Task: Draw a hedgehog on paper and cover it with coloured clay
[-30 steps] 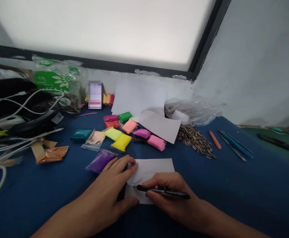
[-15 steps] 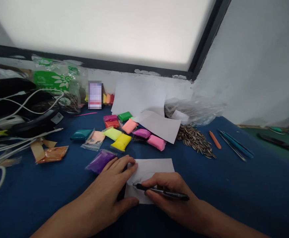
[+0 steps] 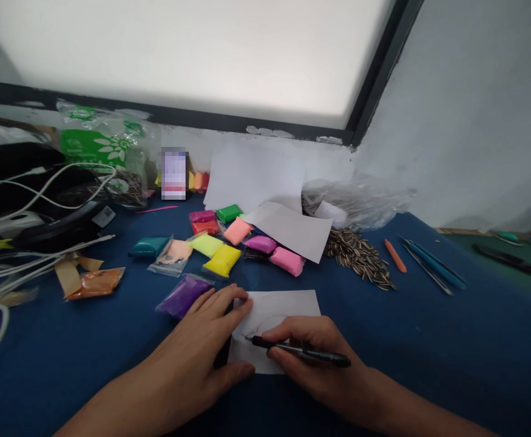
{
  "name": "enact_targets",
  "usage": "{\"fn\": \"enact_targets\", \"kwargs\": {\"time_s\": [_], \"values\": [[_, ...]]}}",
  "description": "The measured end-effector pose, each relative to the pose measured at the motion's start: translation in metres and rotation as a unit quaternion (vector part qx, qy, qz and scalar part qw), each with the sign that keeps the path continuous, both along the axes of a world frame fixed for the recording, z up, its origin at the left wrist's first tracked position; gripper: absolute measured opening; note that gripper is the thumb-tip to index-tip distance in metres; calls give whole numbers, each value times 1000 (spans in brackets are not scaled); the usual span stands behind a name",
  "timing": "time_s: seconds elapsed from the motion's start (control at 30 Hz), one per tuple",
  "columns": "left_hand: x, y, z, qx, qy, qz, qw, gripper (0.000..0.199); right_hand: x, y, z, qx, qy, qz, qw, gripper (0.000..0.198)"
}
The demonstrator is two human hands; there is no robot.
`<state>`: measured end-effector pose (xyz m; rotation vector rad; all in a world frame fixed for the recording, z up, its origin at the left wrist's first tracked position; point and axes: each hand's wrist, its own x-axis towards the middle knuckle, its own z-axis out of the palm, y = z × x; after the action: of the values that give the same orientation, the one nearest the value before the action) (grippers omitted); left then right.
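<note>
A small white sheet of paper [image 3: 287,301] lies on the blue table in front of me, with faint dark lines drawn on it. My right hand [image 3: 311,352] grips a black pen [image 3: 301,351], its tip at the paper near those lines. Spread over the paper's left side, my left hand [image 3: 206,340] rests flat, its fingertips at the upper left edge and its thumb at the lower left. A purple packet [image 3: 183,296] of what looks like soft clay sits beside the left fingers. Part of the drawing is hidden behind my right hand.
Several coloured packets, among them a yellow one [image 3: 222,261] and a pink one [image 3: 287,261], lie beyond the paper. Sunflower seeds [image 3: 360,255] are heaped at the right, near blue tweezers [image 3: 438,264]. White cables [image 3: 42,258] tangle at the left. A phone [image 3: 174,174] leans at the back.
The pen and my right hand have shifted very slightly to the right. My left hand stays in place on the paper.
</note>
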<state>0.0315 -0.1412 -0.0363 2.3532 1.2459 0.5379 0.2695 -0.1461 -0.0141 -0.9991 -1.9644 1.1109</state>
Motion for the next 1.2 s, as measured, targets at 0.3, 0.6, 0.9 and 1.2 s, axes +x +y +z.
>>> {"fn": "enact_targets", "kwargs": {"time_s": [0.3,0.6,0.9,1.2], "values": [[2,1,1,-3,21,-4,1000,69,-1,-1,-2,35,4,-8,999,19],[1,0,1,0,10,-9,1000,69,0,-3,7,16,-35,-12,999,19],[-1,1,-3,0,19,-5,1000,74,7,4,26,-7,-13,-80,997,19],[-4,-3,-15,32,20,-2,999,78,14,12,19,-53,-45,-81,994,30]]}}
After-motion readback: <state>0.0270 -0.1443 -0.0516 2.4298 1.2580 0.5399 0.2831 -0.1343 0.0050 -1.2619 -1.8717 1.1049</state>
